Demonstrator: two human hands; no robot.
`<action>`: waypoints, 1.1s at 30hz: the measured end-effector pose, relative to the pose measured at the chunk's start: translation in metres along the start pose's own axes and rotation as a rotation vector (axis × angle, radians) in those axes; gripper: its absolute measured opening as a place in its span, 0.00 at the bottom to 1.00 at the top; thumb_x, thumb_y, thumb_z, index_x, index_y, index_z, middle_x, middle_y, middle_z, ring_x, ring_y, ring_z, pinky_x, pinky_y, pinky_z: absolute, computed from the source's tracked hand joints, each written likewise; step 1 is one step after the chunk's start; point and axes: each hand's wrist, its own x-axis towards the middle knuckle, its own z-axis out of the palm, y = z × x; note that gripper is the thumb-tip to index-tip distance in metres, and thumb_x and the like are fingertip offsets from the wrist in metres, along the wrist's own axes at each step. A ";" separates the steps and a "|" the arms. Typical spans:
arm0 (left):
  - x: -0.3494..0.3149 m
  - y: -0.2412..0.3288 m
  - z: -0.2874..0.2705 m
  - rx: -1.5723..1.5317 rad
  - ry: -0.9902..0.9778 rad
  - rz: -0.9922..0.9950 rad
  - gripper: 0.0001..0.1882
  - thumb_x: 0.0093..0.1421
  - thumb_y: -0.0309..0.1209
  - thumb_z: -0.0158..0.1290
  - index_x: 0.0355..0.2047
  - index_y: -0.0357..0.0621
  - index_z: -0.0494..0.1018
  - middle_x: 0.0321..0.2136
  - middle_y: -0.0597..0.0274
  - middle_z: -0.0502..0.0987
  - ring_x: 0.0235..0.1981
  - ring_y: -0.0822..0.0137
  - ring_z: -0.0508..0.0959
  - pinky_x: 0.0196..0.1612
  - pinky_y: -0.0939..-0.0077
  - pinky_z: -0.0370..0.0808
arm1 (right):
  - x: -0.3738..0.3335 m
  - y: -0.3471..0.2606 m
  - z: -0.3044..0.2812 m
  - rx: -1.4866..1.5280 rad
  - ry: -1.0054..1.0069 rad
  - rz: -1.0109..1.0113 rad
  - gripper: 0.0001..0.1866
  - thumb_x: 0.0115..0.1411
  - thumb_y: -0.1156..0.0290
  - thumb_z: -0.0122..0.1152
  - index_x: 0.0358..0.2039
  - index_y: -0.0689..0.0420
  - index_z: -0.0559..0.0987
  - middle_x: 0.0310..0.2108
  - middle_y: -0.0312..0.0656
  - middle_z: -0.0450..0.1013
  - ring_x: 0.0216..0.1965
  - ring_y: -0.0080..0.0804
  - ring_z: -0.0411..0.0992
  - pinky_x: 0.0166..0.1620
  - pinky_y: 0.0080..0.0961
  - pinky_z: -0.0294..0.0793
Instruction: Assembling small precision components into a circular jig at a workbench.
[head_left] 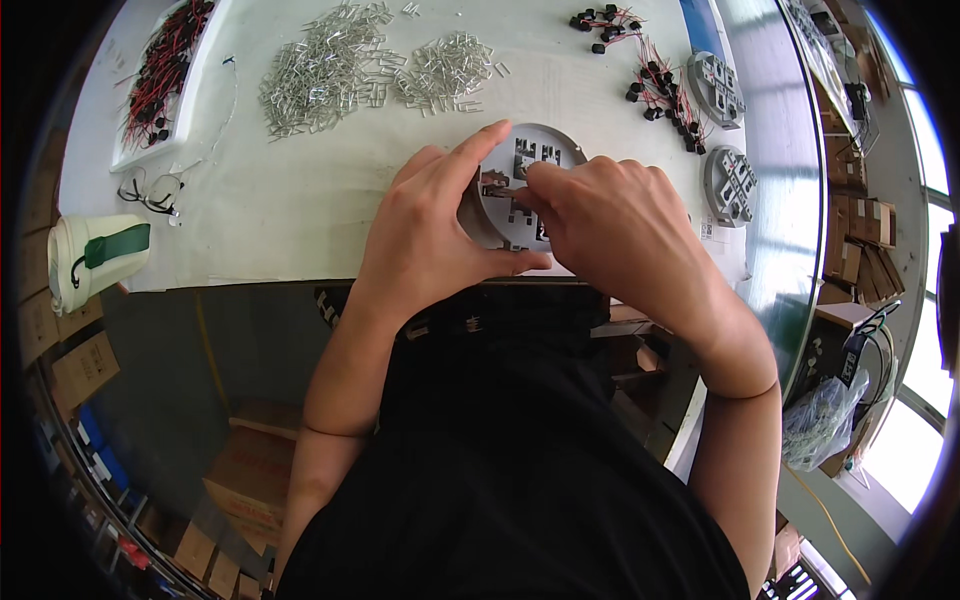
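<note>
A round grey fixture (pixel 500 215) with dark slots and small metal parts in it is at the table's front edge, in front of me. My left hand (pixel 425 215) grips its rim, thumb along the near side and fingers along the far left. Over the fixture's right half, my right hand (pixel 615 215) has its thumb and forefinger pinched together at the slots. What the pinch holds is hidden by the fingers. A small brownish metal piece (pixel 494 184) sits in the fixture beside the right fingertips.
Loose U-shaped metal pins form a large pile (pixel 325 70) and a smaller pile (pixel 448 72) beyond my hands. Black parts with red wires (pixel 660 95) lie at the far right near two more grey fixtures (pixel 731 186). A white tray (pixel 195 95), glasses (pixel 152 190) and a white container (pixel 90 265) stand left.
</note>
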 end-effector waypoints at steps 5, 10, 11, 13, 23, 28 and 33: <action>0.000 -0.002 0.002 0.013 0.034 0.039 0.58 0.37 0.46 0.83 0.68 0.43 0.71 0.41 0.55 0.84 0.42 0.54 0.81 0.51 0.58 0.80 | 0.002 0.000 -0.003 -0.054 -0.063 0.010 0.08 0.69 0.67 0.63 0.32 0.55 0.82 0.22 0.50 0.78 0.27 0.58 0.78 0.31 0.50 0.75; -0.003 0.005 -0.009 -0.012 -0.027 -0.028 0.55 0.38 0.36 0.83 0.69 0.44 0.71 0.47 0.54 0.84 0.47 0.56 0.83 0.52 0.61 0.82 | -0.004 0.019 0.004 0.214 -0.080 0.059 0.13 0.70 0.60 0.65 0.35 0.57 0.82 0.23 0.50 0.77 0.29 0.57 0.79 0.34 0.48 0.77; -0.004 0.006 -0.013 -0.065 -0.050 -0.060 0.53 0.42 0.34 0.81 0.70 0.45 0.70 0.44 0.53 0.84 0.48 0.55 0.82 0.52 0.60 0.81 | -0.007 0.027 0.002 0.386 -0.069 0.052 0.14 0.69 0.58 0.67 0.37 0.57 0.82 0.26 0.49 0.78 0.30 0.56 0.79 0.35 0.48 0.78; -0.006 0.005 -0.021 -0.129 -0.089 -0.050 0.51 0.46 0.32 0.79 0.71 0.45 0.68 0.42 0.53 0.85 0.49 0.53 0.82 0.53 0.59 0.80 | -0.021 0.036 0.005 0.543 -0.021 0.065 0.16 0.68 0.56 0.69 0.39 0.58 0.82 0.29 0.49 0.79 0.31 0.56 0.80 0.35 0.48 0.78; 0.001 -0.007 -0.004 -0.314 0.035 -0.030 0.08 0.68 0.17 0.58 0.47 0.34 0.81 0.35 0.64 0.79 0.32 0.74 0.73 0.35 0.78 0.71 | -0.057 0.042 0.022 0.344 0.805 -0.065 0.31 0.56 0.67 0.81 0.59 0.56 0.78 0.34 0.42 0.78 0.29 0.38 0.82 0.31 0.29 0.80; -0.003 -0.026 -0.014 -0.059 0.080 0.001 0.08 0.69 0.21 0.60 0.48 0.37 0.83 0.34 0.64 0.79 0.32 0.73 0.73 0.33 0.76 0.70 | -0.105 0.244 -0.043 0.604 1.227 0.594 0.30 0.61 0.62 0.81 0.58 0.63 0.81 0.30 0.37 0.83 0.24 0.18 0.74 0.26 0.18 0.68; -0.005 -0.027 -0.011 0.024 0.044 -0.010 0.10 0.69 0.24 0.63 0.49 0.39 0.85 0.36 0.61 0.80 0.34 0.71 0.77 0.34 0.76 0.73 | -0.206 0.389 -0.040 0.618 0.725 1.372 0.31 0.60 0.47 0.79 0.45 0.66 0.86 0.27 0.38 0.80 0.22 0.22 0.71 0.26 0.21 0.69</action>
